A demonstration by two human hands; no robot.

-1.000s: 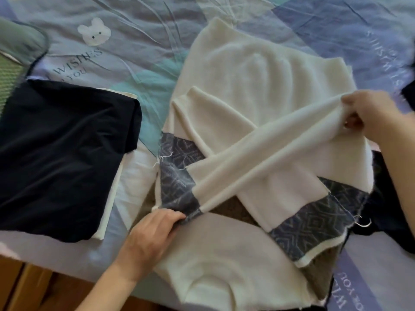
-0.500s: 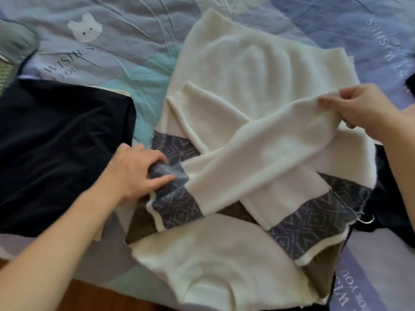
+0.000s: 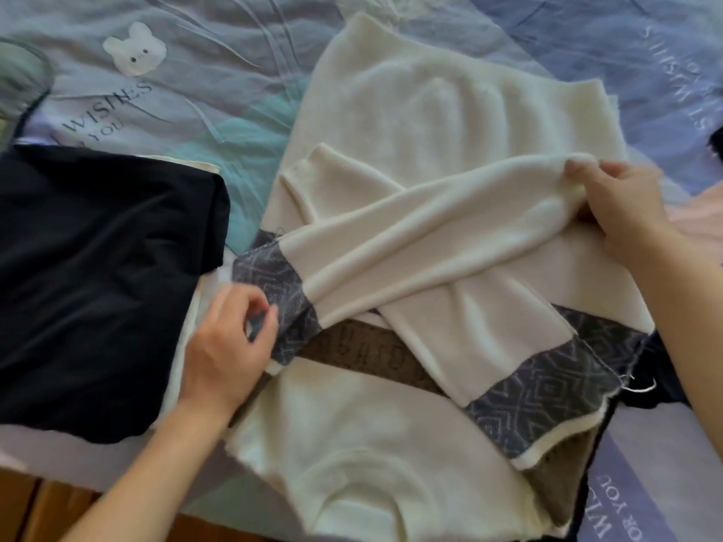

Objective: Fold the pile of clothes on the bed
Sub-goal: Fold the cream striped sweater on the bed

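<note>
- Both hands grip one sleeve: the left hand (image 3: 227,346) pinches its grey patterned cuff (image 3: 281,303), the right hand (image 3: 622,213) pinches its shoulder end.
- That sleeve (image 3: 430,244) runs long from lower left to upper right, across the cream sweater (image 3: 410,103) lying flat on the bed (image 3: 195,72), collar nearest the person.
- Two sleeves cross; the second sleeve (image 3: 489,338) angles toward the lower right.
- One folded dark garment (image 3: 90,283) lies beside it at left.
- More dark cloth (image 3: 665,369) at right is mostly hidden.
</note>
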